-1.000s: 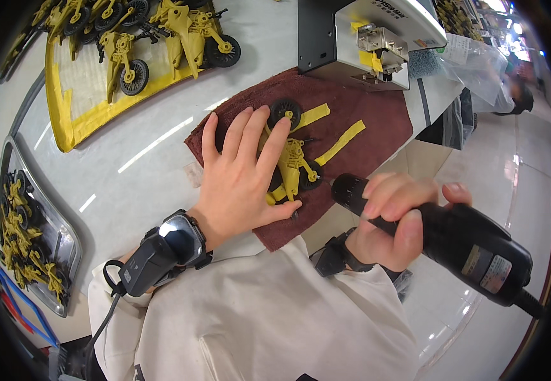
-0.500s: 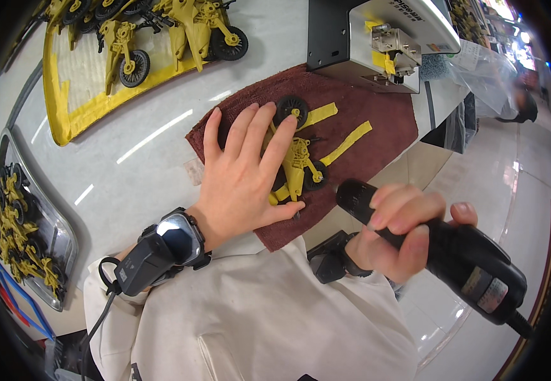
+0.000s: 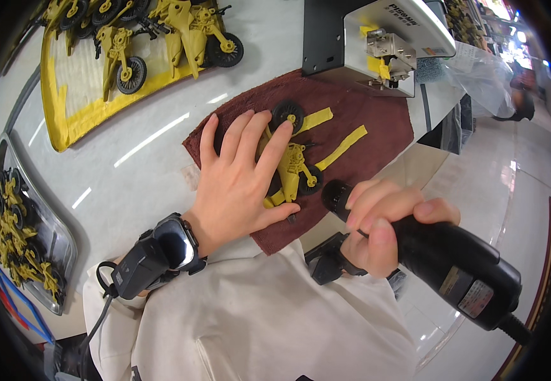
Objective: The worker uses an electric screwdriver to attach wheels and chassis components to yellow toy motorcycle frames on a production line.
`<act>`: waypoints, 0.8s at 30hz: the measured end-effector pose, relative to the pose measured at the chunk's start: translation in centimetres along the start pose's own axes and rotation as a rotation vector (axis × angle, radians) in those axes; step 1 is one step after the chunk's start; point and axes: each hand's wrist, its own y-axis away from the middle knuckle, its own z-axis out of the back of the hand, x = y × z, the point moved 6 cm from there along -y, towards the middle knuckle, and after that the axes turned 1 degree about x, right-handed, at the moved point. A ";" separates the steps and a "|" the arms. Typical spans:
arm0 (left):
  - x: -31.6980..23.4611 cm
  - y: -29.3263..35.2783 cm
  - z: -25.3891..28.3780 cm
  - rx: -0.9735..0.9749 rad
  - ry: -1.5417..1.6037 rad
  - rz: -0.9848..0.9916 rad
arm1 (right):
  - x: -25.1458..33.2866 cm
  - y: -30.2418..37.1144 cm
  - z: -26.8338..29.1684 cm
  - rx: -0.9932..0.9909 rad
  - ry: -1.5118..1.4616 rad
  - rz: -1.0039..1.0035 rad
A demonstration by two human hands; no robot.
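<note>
Metal tray (image 3: 52, 222): It is sitting at the far left, and small yellow and black toy parts (image 3: 16, 219) are lying heaped in it, likely so none roll off.
Yellow-edged board (image 3: 85, 119): It is lying at the top left, and more yellow toy bikes (image 3: 189, 38) are resting on it, perhaps so they are easy to reach.
Counter (image 3: 142, 184): It is holding up the board and the cloth.
Left hand (image 3: 234, 181): It is lying flat with its fingers spread wide over the toy, seemingly so the toy is not sliding about.
Toy motorbike (image 3: 288, 178): It is lying on its side on the cloth, partly under the left hand, and its black wheels are poking out.
Dark red cloth (image 3: 383, 114): It is lying under the toy, likely to stop scratches and slips.
Yellow strips (image 3: 345, 146): Two of them are lying on the cloth, just right of the toy.
White machine (image 3: 358, 60): It is standing at the top edge of the cloth.
Right hand (image 3: 377, 219): Its fingers are curling tight around the tool, likely for a steady hold.
Black power tool (image 3: 459, 260): It is pointing at the lower wheel; its tip is hard to see, so I cannot tell if it is touching.
</note>
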 end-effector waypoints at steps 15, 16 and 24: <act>-0.4 0.2 0.1 -0.023 0.033 -0.012 | -0.5 -12.8 3.2 -0.403 0.437 0.208; -0.4 0.4 0.2 -0.031 0.025 -0.016 | -0.1 -11.7 2.9 -0.402 0.437 0.202; 0.1 0.5 0.0 -0.046 0.024 -0.038 | 3.3 -0.7 -1.5 0.145 -0.133 0.048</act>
